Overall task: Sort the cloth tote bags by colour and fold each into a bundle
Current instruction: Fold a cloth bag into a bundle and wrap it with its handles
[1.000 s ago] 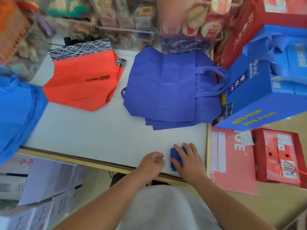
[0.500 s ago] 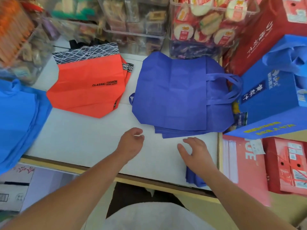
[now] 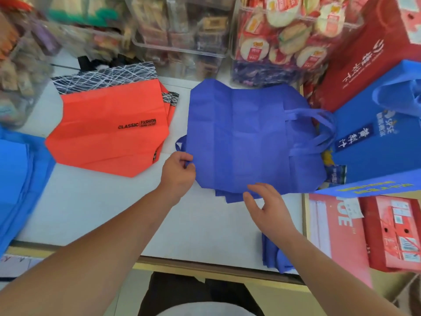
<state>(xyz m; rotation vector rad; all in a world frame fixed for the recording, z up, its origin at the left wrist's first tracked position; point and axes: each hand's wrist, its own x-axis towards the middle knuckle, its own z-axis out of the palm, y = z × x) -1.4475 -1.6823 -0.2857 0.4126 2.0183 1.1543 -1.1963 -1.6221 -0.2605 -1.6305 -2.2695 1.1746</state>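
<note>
Left hand [image 3: 178, 172] pinches the left edge of the top purple-blue tote bag [image 3: 246, 133], lying flat on a stack [image 3: 230, 197] just beyond both hands, while the right hand [image 3: 271, 208] hovers spread and empty at the stack's near edge. Thin, limp and light, the cloth will likely sag and cling to the layer below, so I judge it best taken at two edge points, peeling only the top layer.

open tabletop [image 3: 102, 213] in front of orange bags [image 3: 109, 133] & blue stack [image 3: 250, 133], snack bins [image 3: 182, 42] wall rear, boxes [image 3: 376, 156] crowd rt
</note>
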